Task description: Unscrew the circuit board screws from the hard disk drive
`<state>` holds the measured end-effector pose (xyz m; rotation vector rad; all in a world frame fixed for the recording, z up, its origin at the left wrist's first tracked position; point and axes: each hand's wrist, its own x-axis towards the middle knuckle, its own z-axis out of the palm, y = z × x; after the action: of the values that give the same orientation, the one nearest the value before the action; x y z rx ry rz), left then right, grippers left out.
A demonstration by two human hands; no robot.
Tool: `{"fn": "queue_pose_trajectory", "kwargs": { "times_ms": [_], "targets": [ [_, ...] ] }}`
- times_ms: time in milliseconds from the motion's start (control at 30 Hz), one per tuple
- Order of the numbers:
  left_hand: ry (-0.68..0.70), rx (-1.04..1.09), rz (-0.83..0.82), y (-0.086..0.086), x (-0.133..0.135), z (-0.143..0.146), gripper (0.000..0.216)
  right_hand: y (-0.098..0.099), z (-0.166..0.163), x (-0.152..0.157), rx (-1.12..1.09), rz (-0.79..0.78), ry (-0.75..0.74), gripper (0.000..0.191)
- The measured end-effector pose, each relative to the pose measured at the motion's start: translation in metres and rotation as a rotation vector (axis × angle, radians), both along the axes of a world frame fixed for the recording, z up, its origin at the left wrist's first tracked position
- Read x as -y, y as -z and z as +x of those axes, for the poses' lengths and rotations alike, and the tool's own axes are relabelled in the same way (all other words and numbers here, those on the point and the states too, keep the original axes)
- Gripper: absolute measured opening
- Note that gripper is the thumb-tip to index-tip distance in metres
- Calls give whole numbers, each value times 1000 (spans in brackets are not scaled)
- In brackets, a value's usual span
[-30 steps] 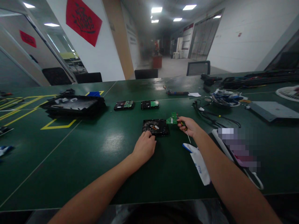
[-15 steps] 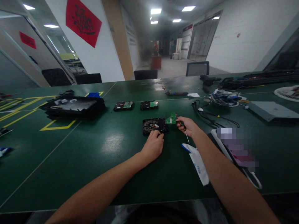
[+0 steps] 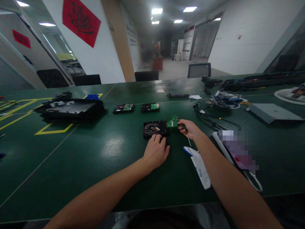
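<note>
An opened black hard drive (image 3: 154, 128) lies on the green table (image 3: 95, 165) straight ahead of me. My left hand (image 3: 156, 152) rests at its near edge, fingers spread and touching the casing. My right hand (image 3: 190, 128) is closed on a small screwdriver (image 3: 187, 137) whose shaft points back toward me, and its fingertips also pinch a green circuit board (image 3: 172, 121) just right of the drive.
Two more hard drives (image 3: 123, 108) (image 3: 150, 107) lie farther back. A black tray (image 3: 69, 108) sits at the left by yellow floor-tape lines. A white-and-blue pouch (image 3: 199, 166) lies under my right forearm. Cables (image 3: 209, 117), a bowl of parts (image 3: 226, 100) and a grey box (image 3: 271, 113) crowd the right.
My left hand slid right along the drive's near edge and spread flatter. The right hand with the board and screwdriver barely moved. The view shifted slightly left.
</note>
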<state>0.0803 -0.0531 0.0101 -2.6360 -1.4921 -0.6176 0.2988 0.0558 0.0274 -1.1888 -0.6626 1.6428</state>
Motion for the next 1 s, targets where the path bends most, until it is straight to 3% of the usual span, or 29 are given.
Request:
{"fn": "queue_pose_trajectory", "kwargs": {
  "times_ms": [300, 500, 1000],
  "targets": [
    [265, 89, -43, 5, -5, 1, 31, -1, -1, 1, 4, 1, -12, 16],
    [283, 105, -31, 5, -7, 2, 41, -2, -1, 2, -1, 16, -15, 17],
    [477, 156, -65, -2, -3, -2, 30, -2, -5, 6, 38, 116, -86, 23]
  ]
}}
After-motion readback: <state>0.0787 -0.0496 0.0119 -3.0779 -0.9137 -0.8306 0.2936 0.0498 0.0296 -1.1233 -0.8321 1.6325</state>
